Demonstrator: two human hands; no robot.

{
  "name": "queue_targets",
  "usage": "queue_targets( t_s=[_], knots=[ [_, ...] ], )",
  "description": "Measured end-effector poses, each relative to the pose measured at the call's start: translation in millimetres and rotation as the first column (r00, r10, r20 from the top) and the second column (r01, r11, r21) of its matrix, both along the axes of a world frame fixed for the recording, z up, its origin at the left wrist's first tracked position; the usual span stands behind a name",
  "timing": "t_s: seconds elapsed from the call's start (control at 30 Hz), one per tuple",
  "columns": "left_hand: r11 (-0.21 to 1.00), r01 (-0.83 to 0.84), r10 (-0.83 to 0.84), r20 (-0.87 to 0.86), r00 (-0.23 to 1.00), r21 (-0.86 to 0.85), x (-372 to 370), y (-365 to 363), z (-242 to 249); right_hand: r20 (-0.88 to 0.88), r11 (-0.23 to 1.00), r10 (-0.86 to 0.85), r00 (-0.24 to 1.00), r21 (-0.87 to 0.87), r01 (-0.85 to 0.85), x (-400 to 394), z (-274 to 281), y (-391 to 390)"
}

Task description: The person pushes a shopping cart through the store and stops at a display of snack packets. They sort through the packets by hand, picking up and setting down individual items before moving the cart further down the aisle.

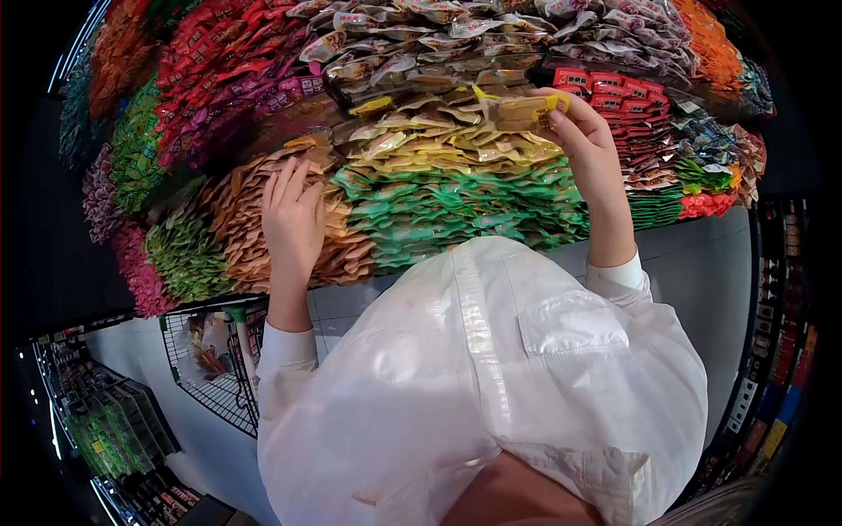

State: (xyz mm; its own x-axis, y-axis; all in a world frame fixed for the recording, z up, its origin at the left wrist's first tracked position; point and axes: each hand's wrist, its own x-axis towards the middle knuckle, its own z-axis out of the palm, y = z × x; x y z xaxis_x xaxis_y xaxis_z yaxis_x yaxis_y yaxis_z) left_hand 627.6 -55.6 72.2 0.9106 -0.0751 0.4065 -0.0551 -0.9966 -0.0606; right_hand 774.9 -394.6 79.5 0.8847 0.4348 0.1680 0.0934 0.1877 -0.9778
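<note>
In the head view my right hand (586, 140) pinches a small clear-and-yellow snack packet (517, 112) by its right end. The packet is held over rows of similar yellow packets (412, 149), its light-coloured contents showing through the clear film. My left hand (294, 215) lies flat on a stack of orange-brown packets (241, 215), fingers stretched out and holding nothing. Green packets (465, 206) fill the front of the display between my two hands.
Red packets (614, 92) lie to the right, and more red packets (206, 57) at the back left. White-and-brown packets (421, 39) fill the far side. A wire shopping cart (219, 394) stands at lower left. Stocked shelves (776, 351) line the right edge.
</note>
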Motion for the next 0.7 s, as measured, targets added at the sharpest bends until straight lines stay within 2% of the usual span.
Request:
queue_targets(
  t_s=[0.03,0.07,0.1,0.17,0.2,0.23,0.3,0.33,0.37,0.4,0.43,0.47,0.5,0.57,0.63,0.7],
  knots=[
    [0.999,0.024,-0.023,0.022,0.999,-0.034,-3.5,-0.6,2.1,-0.038,0.994,-0.097,0.995,0.052,0.099,0.6,1.7,1.3],
    [0.998,0.059,-0.057,0.050,0.997,-0.037,-5.8,-2.6,5.2,0.025,0.984,-0.175,0.984,0.026,0.174,0.0,6.4,3.8],
    [0.997,0.067,-0.065,0.053,0.996,-0.039,-7.8,-3.5,7.0,0.028,0.983,-0.183,0.983,0.025,0.182,1.2,7.4,6.7],
    [0.980,0.142,-0.126,0.112,0.986,-0.143,-9.0,-4.6,10.2,0.307,0.982,-0.158,0.939,-0.052,0.182,8.3,8.6,13.8],
    [0.973,0.185,-0.161,0.175,0.971,-0.135,-6.6,-6.9,16.1,0.401,0.978,-0.125,0.908,-0.102,0.180,12.6,7.2,19.9],
    [0.973,0.189,-0.164,0.176,0.971,-0.136,-4.4,-9.5,23.6,0.402,0.978,-0.127,0.907,-0.104,0.183,16.3,5.8,27.3],
    [0.880,0.194,-0.143,0.149,0.979,-0.433,1.4,-12.7,35.4,0.723,0.932,0.003,0.691,-0.252,0.260,23.6,5.5,44.4],
    [0.843,0.202,-0.115,0.199,0.973,-0.499,9.1,-12.8,35.0,0.754,0.898,0.057,0.654,-0.326,0.297,26.0,7.1,52.3],
    [0.847,0.197,-0.109,0.203,0.973,-0.494,17.3,-13.2,37.4,0.757,0.902,0.058,0.650,-0.319,0.291,28.5,6.6,60.3],
    [0.675,0.179,-0.109,0.143,0.984,-0.716,26.5,-13.3,41.3,0.808,0.845,0.108,0.579,-0.382,0.376,31.2,4.1,68.8],
    [0.452,0.137,-0.127,0.088,0.988,-0.882,36.6,-13.3,44.1,0.848,0.776,0.164,0.504,-0.427,0.465,33.5,1.6,76.0],
    [0.377,0.199,-0.176,0.141,0.974,-0.904,47.2,-13.8,43.4,0.790,0.719,0.227,0.570,-0.530,0.449,35.6,-0.1,81.5],
    [0.382,0.203,-0.172,0.147,0.974,-0.902,55.9,-13.6,42.5,0.794,0.723,0.226,0.564,-0.525,0.450,37.7,1.9,86.8],
    [0.265,0.262,-0.216,0.208,0.954,-0.928,70.6,-12.7,39.1,0.424,0.494,0.426,0.799,-0.849,0.188,41.0,5.0,95.1],
    [0.278,0.258,-0.222,0.199,0.954,-0.925,82.8,-9.0,34.9,0.401,0.499,0.422,0.813,-0.851,0.160,46.0,2.6,98.5],
    [0.405,0.248,-0.219,0.169,0.961,-0.880,92.0,-5.5,33.3,0.378,0.427,0.497,0.781,-0.890,0.160,44.4,5.9,103.9]
  ],
)
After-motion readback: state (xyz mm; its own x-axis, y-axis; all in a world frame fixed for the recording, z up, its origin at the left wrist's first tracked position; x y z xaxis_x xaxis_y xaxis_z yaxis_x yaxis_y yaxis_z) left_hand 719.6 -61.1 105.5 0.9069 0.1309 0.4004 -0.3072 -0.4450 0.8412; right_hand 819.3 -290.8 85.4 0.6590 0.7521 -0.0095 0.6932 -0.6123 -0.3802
